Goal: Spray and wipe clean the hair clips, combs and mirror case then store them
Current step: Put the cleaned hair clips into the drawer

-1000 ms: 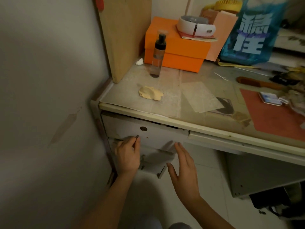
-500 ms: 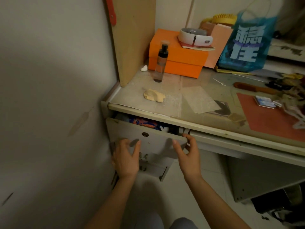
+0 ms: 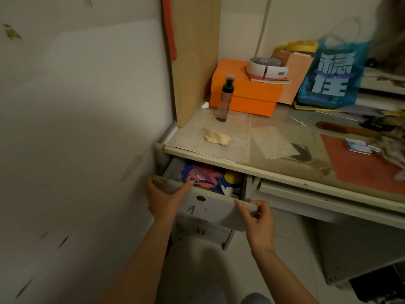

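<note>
Comb [image 3: 346,129], brown, lay at the bench [image 3: 252,163] far right. Drawer [image 3: 210,207] stood partly open; left hand [image 3: 164,200] gripped its left corner, right hand [image 3: 258,220] gripped its right. Spray bottle [image 3: 224,99] stood upright beside orange box [image 3: 245,93].

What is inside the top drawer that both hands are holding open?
The drawer shows a blue item with an orange leaf print, something yellow and a white shape. The desk top and drawer front hide everything further in.

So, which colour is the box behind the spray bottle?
Bright orange box, seen in the head view, behind the spray bottle.
</note>
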`<state>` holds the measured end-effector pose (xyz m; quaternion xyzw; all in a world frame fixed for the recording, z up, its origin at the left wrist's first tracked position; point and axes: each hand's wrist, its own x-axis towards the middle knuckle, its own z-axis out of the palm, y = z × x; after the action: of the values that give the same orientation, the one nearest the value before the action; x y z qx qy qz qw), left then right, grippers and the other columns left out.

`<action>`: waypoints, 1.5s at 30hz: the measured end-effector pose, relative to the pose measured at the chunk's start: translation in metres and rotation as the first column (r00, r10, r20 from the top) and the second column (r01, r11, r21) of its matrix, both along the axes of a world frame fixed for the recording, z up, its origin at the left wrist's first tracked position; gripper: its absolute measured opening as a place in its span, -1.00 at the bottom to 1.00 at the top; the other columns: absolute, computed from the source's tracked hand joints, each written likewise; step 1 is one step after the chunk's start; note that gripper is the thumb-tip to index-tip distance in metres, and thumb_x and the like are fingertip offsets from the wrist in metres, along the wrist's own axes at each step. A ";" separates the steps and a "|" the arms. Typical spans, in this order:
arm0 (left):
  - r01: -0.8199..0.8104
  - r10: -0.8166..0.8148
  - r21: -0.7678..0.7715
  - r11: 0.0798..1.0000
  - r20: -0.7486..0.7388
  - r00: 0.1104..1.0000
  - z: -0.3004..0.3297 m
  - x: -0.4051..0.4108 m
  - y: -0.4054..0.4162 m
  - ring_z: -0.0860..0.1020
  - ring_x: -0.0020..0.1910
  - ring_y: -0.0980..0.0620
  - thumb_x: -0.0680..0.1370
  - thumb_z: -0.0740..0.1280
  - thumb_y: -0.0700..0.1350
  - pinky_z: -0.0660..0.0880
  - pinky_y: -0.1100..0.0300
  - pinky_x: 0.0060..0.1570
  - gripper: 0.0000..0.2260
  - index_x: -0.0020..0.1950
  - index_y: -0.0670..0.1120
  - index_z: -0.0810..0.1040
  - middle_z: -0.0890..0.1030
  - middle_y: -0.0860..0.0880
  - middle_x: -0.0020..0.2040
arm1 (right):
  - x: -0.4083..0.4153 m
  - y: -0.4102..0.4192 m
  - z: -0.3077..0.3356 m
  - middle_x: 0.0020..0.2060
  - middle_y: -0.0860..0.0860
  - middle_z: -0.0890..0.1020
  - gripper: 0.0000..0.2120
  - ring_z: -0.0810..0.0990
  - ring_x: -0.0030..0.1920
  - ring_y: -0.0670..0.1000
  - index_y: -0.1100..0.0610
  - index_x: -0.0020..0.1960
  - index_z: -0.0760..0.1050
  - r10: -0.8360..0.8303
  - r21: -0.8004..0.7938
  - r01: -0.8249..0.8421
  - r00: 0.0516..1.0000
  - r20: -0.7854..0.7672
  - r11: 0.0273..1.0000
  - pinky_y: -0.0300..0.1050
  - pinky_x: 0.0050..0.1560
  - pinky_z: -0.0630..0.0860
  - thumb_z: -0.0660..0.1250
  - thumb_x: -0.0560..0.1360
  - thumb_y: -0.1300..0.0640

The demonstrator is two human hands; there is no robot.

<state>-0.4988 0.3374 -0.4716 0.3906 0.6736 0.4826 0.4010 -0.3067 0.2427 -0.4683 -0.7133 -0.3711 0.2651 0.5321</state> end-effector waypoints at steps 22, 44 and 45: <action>0.004 0.003 -0.047 0.999 0.155 0.988 0.004 -0.039 -0.057 0.35 0.35 -0.16 0.06 0.66 -0.07 0.43 0.01 0.18 0.09 0.47 -0.02 0.15 0.25 -0.15 0.43 | -0.022 -0.057 0.015 -0.19 0.09 0.54 -0.73 0.51 -0.16 0.03 0.14 -0.16 0.42 -0.016 -0.115 0.007 0.997 -0.076 0.993 -0.06 -0.13 0.50 0.49 0.40 0.06; 0.459 -0.268 -0.061 0.886 -0.876 0.402 0.057 0.029 -0.052 -0.25 0.53 -0.11 0.56 0.12 0.26 -0.26 -0.13 0.44 -0.32 0.53 0.20 -0.23 -0.27 -0.06 0.56 | 0.008 -0.025 0.057 0.56 -0.01 -0.09 -0.44 -0.14 0.54 0.08 -0.13 0.54 -0.02 0.375 -0.409 -0.062 0.543 0.751 0.910 0.17 0.48 -0.08 0.06 0.61 -0.18; 0.480 -0.257 -0.054 0.876 -0.893 0.370 0.058 0.037 -0.048 -0.25 0.53 -0.10 0.57 0.11 0.26 -0.28 -0.13 0.43 -0.33 0.53 0.20 -0.22 -0.28 -0.06 0.56 | 0.012 -0.019 0.059 0.56 -0.01 -0.13 -0.43 -0.16 0.54 0.09 -0.13 0.55 -0.04 0.371 -0.405 -0.052 0.520 0.770 0.913 0.20 0.47 -0.11 0.06 0.61 -0.17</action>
<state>-0.4619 0.2898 -0.4134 0.7633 0.6192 0.1777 0.0486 -0.2951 0.2236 -0.4097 -0.7795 -0.6132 0.0165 0.1265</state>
